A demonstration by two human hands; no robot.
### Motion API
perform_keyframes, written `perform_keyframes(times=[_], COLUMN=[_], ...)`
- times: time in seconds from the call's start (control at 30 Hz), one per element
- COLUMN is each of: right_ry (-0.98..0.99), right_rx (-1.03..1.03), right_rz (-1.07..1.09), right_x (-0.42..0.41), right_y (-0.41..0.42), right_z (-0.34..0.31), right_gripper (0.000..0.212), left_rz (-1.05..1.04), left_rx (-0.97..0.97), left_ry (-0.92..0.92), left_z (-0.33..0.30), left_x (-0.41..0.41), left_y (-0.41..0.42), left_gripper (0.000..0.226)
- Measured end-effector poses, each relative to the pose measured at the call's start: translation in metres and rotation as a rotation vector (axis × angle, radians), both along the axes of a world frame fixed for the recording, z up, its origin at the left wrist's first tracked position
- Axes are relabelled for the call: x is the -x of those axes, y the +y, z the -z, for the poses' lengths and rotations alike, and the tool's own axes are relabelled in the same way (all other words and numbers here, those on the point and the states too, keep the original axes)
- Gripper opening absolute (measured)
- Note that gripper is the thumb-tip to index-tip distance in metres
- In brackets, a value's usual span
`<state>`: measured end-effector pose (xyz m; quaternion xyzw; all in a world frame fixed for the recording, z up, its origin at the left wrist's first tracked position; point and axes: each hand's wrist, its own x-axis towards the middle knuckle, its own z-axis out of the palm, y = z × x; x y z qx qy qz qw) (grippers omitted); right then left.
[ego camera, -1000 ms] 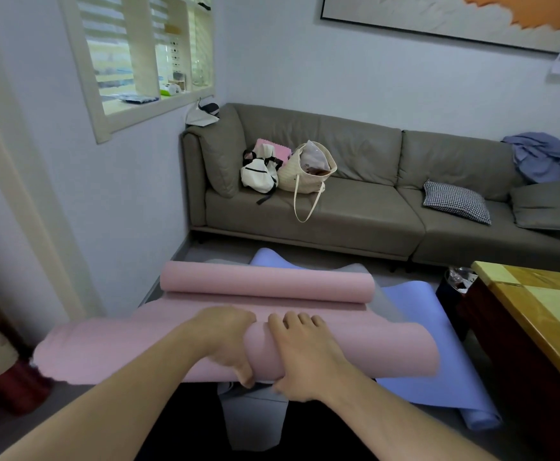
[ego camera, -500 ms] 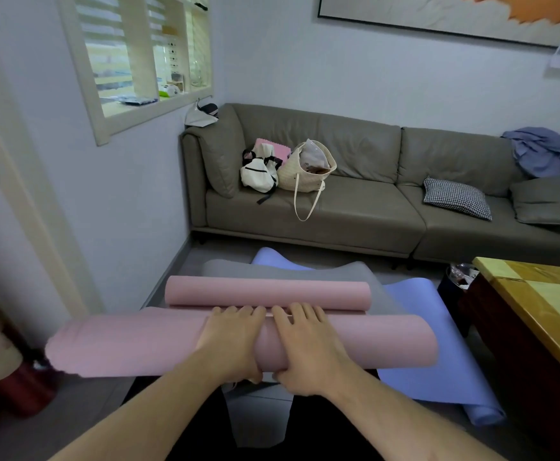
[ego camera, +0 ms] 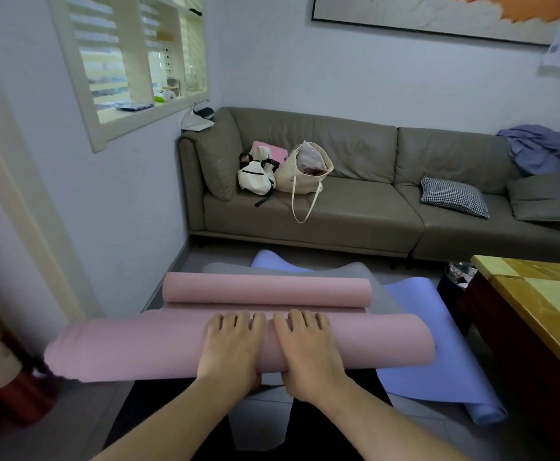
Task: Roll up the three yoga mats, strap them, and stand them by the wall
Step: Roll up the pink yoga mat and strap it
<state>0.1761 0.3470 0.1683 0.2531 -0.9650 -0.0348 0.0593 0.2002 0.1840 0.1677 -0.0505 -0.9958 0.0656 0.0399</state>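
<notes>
Head view: pink mat lower centre, half-rolled; my left hand and right hand side by side on roll, fingers draped over top, thumbs under; grey mat, blue mat beneath on floor; best keep pressure even, edges aligned, roll tight.

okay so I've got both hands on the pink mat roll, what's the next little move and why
Probably push the near roll of the pink mat forward another turn. Both the left hand and right hand lie side by side on top of it, and only a narrow flat strip separates it from the curled far end, so the mat isn't fully rolled yet.
</notes>
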Motion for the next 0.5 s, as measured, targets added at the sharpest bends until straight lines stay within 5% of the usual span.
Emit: perform_keyframes(times=[0.5], right_ry=[0.011], right_rx=[-0.012], right_rz=[-0.08], right_x=[-0.004], right_y=[0.004], right_z=[-0.011], right_gripper=[0.081], left_rz=[0.046], left_rx=[-0.06], left_ry=[-0.197], left_z=[-0.033], left_x=[0.021], left_y=[-0.014], left_gripper=[0.078])
